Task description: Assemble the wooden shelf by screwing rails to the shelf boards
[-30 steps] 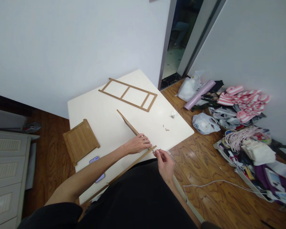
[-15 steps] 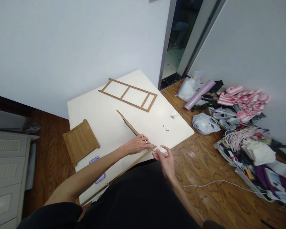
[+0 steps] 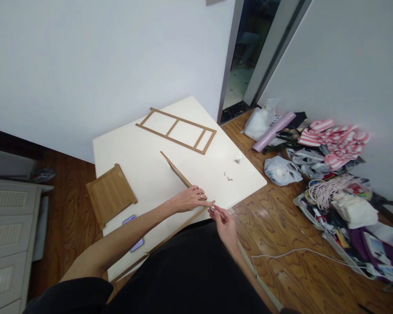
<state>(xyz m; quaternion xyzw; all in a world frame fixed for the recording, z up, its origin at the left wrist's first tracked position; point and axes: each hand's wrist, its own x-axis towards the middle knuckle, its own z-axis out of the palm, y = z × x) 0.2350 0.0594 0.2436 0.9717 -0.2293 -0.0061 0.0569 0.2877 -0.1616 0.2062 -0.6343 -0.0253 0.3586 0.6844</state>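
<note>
Wall (image 3: 111, 65): white, runs behind everything I'm working with.
Floor (image 3: 281, 222): wood grain, shows on both sides.
Tabletop (image 3: 131, 152): white, far edge by the wall.
Clutter (image 3: 355, 208): heaped on the floor, right side of my view.
Ladder frame (image 3: 172, 127): lies flat on the far part of the tabletop, crossbars visible.
Near rail (image 3: 183, 225): runs along the near tabletop edge, partly behind the black shirt (image 3: 190, 270); its right end is at both hands.
Panel (image 3: 113, 194): flat at left, one end past the tabletop edge.
Standing board (image 3: 177, 171): I see it nearly edge-on, mid-tabletop; near end meets the rail area under the left hand (image 3: 191, 198).
Left hand: fingers clamped over the board's near end, one reaching to the rail's end. Exact contact hidden.
Right hand (image 3: 225, 224): just off the rail's end, fingertips pinched on a small piece.
Phone (image 3: 137, 245): purple, beside the panel, left forearm crossing over it.
Clear bag (image 3: 238, 158): near the right tabletop edge.
Screws (image 3: 229, 179): a few loose, near the bag.
Small piece (image 3: 211, 209): dark, at the rail's end; too small for me to identify.
</note>
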